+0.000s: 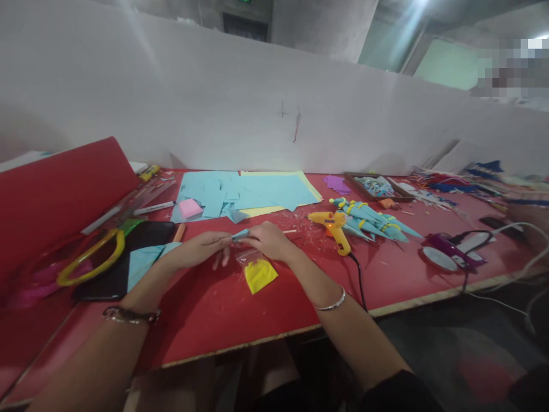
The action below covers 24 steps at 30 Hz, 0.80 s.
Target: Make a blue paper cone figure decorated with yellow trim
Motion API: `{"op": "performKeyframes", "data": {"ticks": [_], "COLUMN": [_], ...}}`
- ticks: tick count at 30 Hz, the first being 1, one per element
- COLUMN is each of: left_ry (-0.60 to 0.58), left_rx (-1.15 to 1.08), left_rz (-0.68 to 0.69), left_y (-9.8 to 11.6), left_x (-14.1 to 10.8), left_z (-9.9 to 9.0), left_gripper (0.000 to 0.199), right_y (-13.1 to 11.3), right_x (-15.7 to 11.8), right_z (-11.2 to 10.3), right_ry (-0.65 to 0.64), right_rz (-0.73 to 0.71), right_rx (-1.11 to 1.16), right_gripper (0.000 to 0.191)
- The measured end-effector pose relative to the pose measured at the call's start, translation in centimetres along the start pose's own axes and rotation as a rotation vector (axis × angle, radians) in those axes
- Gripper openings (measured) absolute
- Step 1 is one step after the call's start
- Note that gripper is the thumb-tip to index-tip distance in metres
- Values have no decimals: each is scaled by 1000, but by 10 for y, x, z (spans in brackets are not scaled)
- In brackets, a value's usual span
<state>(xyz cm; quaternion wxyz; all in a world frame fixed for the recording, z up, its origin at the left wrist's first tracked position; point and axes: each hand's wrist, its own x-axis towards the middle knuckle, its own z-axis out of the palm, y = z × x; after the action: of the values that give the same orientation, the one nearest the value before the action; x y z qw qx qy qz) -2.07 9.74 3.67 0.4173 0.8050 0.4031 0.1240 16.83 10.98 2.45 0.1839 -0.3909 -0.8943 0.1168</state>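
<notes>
Between my two hands, over the middle of the red table, is a small blue paper piece (240, 234), narrow and rolled-looking. My left hand (210, 249) pinches its left end, with the lower fingers loosely curled. My right hand (268, 240) closes on its other end. A thin pale stick (290, 231) shows just beyond my right hand. Right below the hands lies a clear bag with yellow contents (260, 276). To the right, a yellow glue gun (337, 228) rests beside blue paper cones with yellow trim (373, 220).
Blue sheets (266, 191) and a pink pad (189, 208) lie at the back. A black tray (103, 283) and yellow-handled scissors (92, 266) are left. Right are a brown tray (403, 198), a purple device (467, 254) and cables. A white wall (214, 103) stands behind.
</notes>
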Motion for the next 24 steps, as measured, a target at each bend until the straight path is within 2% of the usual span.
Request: {"op": "performKeyframes", "data": {"ticks": [2,7,13,20,24], "left_ry": [42,301,337,387,343], "left_rx": [65,396,512,340,115], "left_rz": [14,83,85,49,-29], "left_y": [1,1,3,-2,-4], "left_x": [0,4,3,7,9], "left_z": [-1,-2,-2,2,5], "left_gripper": [40,35,39,39,41], "right_y": [1,4,2,-1,-3], "right_x": [0,-1,-1,0,0], "right_z": [1,2,2,1,3], "right_ry": [16,63,57,69,72], "right_rz": [20,70,80,80,60], "right_rx": [12,76,130,25,-34], "right_gripper": [30,32,32,32,32]}}
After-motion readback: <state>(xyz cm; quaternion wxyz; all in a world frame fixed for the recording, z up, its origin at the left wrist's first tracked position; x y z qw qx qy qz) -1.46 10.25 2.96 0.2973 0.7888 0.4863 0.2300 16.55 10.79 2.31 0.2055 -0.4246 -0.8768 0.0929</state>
